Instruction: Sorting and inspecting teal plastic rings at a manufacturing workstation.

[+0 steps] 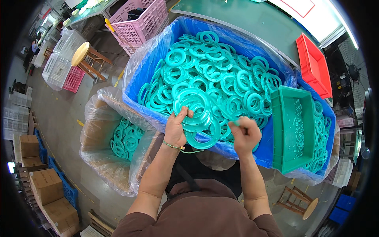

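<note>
My left hand (176, 130) is closed on several flat teal plastic rings (194, 94), gripping them by their near edge above the front of a large blue bin (143, 71). To its right, my right hand (246, 136) is pinched, fingers curled. A bit of teal shows at its fingertips, too small to name. Beneath both hands the bin is heaped with loose teal rings (215, 59). A green tray (279, 134) rests across the bin's right part, with small pale bits scattered over its bottom.
A plastic-lined cardboard box (106, 168) with more rings stands at my left. Beyond the bin are a green table (237, 17), a red tray (312, 59) and a pink crate (136, 23). Wooden stools (81, 53) stand on the floor; cartons (49, 183) are at far left.
</note>
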### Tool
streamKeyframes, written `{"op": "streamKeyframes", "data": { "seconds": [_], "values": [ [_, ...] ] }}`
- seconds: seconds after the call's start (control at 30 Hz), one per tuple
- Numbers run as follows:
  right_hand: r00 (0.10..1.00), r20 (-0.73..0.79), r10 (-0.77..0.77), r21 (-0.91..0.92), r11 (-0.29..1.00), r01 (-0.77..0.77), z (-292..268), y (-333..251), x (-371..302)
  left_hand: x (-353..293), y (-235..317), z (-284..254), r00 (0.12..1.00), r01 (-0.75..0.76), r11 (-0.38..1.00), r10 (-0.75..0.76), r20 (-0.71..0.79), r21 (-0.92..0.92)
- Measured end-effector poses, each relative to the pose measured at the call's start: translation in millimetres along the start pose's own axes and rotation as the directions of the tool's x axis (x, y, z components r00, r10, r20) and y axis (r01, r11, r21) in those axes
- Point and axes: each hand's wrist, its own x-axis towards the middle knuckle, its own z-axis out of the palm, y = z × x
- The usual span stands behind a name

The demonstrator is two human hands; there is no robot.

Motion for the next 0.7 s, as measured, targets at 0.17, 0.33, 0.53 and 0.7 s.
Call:
{"op": "streamKeyframes", "data": {
  "seconds": [0.17,0.33,0.53,0.7],
  "values": [
    [0.693,0.43,-0.579,-0.425,0.548,0.721,-3,9,-2,-7,1,14,1.0,0.021,0.999,-0.022,0.014,0.035],
    [0.663,0.471,-0.582,-0.394,0.534,0.748,-3,12,-8,-21,2,28,0.998,-0.041,0.976,0.049,-0.032,0.214],
    [0.985,-0.088,0.151,-0.029,0.988,-0.154,1,8,-29,-26,2,24,0.99,-0.122,0.968,0.135,-0.045,0.221],
    [0.82,0.16,0.549,0.277,0.772,-0.572,-3,1,-21,-32,2,22,0.968,-0.236,0.93,0.25,-0.015,0.28]
  ]
}}
